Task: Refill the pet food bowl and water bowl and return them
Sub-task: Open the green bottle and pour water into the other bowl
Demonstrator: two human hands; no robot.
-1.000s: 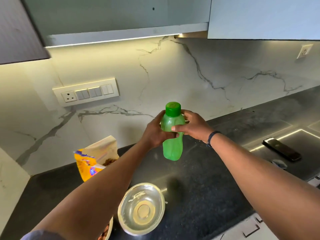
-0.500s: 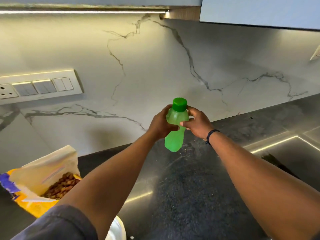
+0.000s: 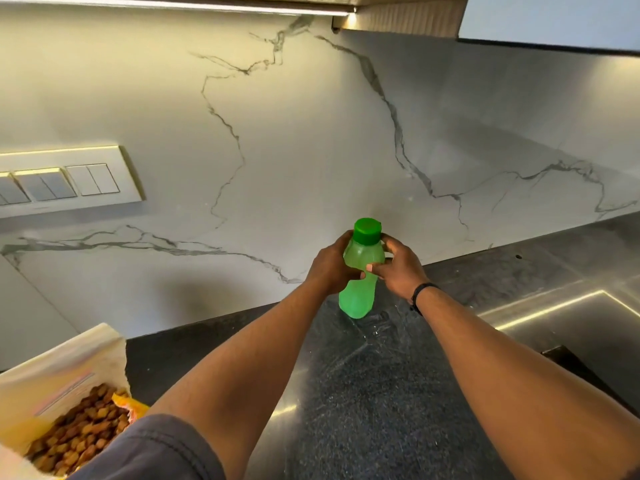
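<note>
A green plastic bottle with a darker green cap is held near the marble back wall, its base low over the dark countertop. My left hand wraps its upper body from the left. My right hand grips the same part from the right, thumb across the front. The cap is on. At the lower left an open yellow bag of brown pet kibble stands on the counter. No bowl is in view.
A switch panel is set in the marble wall at the left. A steel sink edge runs along the right. Cabinets with a light strip hang overhead. A dark object lies by the sink.
The view has swung up and right, so the steel bowl and phone dropped out of frame. The bottle stays in both hands and sits closer to the wall.
</note>
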